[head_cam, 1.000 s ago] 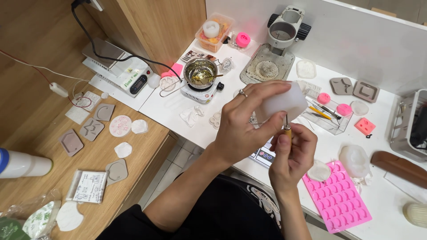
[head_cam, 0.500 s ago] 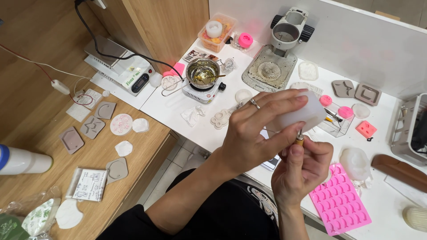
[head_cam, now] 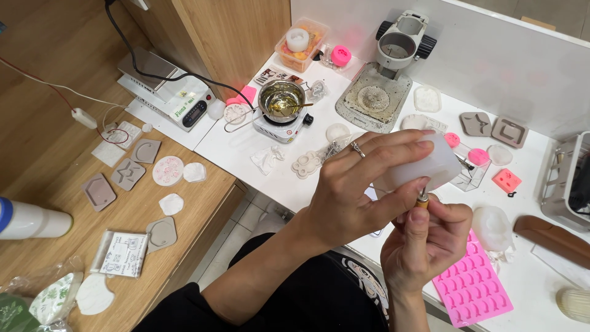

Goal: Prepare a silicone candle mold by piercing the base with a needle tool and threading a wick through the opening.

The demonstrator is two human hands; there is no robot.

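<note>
My left hand (head_cam: 359,184), with a ring on one finger, is closed around a translucent white silicone mould block (head_cam: 421,167) and holds it tilted above the white table. Just below it my right hand (head_cam: 427,243) pinches a small tool with a brown handle (head_cam: 422,200), whose tip touches the underside of the block. Both hands hover over the table's front edge, next to a pink silicone mould tray (head_cam: 473,286).
On the white table (head_cam: 239,147) are a small metal pot on a heater (head_cam: 281,98), a stereo microscope base (head_cam: 384,86), grey and pink moulds and white casts. On the wooden desk (head_cam: 203,203) at left are a digital scale (head_cam: 178,101), several grey moulds and a white bottle (head_cam: 27,221).
Both hands with the block and tool have drifted slightly right and lower in view; the left hand has turned the block a little. The grip is unchanged.
</note>
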